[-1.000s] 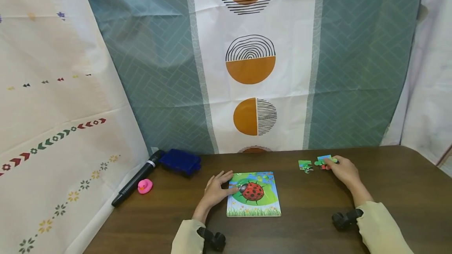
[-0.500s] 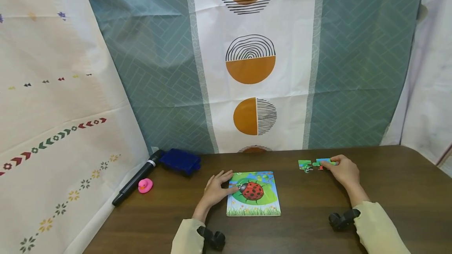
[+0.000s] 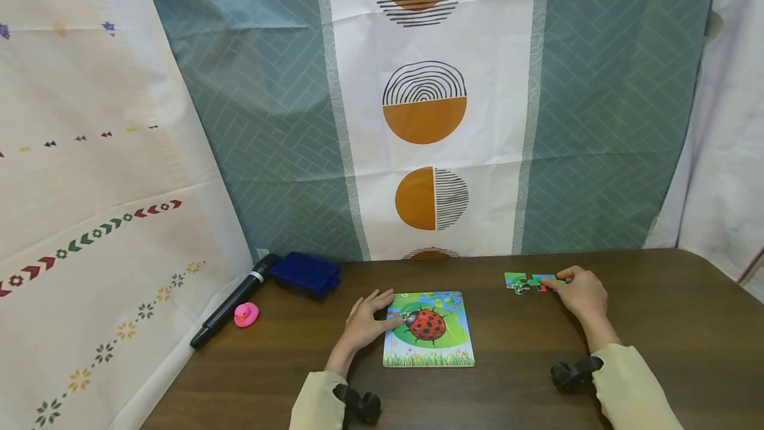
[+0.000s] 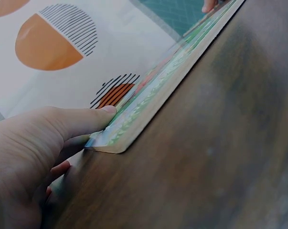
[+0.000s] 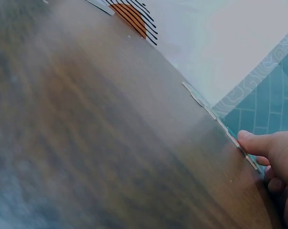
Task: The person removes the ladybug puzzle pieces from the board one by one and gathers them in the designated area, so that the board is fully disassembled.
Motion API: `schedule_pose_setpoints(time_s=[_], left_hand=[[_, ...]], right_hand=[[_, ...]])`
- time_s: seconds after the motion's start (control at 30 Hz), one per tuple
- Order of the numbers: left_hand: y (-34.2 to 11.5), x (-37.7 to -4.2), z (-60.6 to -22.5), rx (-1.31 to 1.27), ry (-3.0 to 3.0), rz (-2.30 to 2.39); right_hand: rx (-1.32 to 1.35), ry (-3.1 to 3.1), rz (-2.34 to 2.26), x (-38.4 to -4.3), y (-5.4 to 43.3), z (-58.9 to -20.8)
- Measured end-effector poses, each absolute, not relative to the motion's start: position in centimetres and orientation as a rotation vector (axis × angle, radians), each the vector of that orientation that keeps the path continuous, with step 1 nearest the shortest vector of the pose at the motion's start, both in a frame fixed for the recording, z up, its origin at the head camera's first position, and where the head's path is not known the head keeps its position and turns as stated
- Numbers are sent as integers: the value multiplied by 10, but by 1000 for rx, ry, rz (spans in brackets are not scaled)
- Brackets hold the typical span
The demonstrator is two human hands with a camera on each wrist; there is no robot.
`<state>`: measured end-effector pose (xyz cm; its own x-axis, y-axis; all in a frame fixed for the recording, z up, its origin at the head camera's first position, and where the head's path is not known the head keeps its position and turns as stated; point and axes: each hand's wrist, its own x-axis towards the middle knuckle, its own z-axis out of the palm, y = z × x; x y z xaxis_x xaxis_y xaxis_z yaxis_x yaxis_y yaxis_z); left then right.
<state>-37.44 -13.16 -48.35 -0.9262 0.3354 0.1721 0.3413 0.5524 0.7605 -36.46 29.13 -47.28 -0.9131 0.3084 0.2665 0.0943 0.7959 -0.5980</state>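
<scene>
A square ladybug puzzle board (image 3: 430,354) lies flat on the table. My left hand (image 3: 365,324) rests at its left side, with the thumb on top of the board and the other fingers extended along the edge; the left wrist view shows the thumb (image 4: 89,119) on the board's rim. Farther right, my right hand (image 3: 581,294) pinches a blue and green puzzle piece (image 3: 542,279) between thumb and fingers, low over the tabletop. Its left end meets or nearly meets a green piece (image 3: 514,279). Edge-on in the right wrist view, the pieces (image 5: 211,113) form one thin strip.
Back left on the brown table (image 3: 286,350) are a dark blue box (image 3: 304,273), a long black marker-like object (image 3: 233,304) and a pink rubber duck (image 3: 246,314). A patterned curtain (image 3: 442,151) hangs behind the table's far edge.
My right hand has slid the blue and green puzzle piece a little left, narrowing the gap to the green piece. The left hand and board have stayed in place.
</scene>
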Motion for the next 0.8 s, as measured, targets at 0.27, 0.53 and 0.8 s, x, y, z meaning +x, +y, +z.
schedule_pose_setpoints(time_s=[0.27,0.53,0.8], left_hand=[[-132,-373,-482,-599,-2762,-1353],[-132,-370,-482,-610,-2766,-1364],[-131,-371,-481,-611,-2774,-1358]], right_hand=[[-318,-2630,894,-365,291,-474],[-388,-2541,989,-361,280,-477],[-184,-2501,1097,-362,226,-467]])
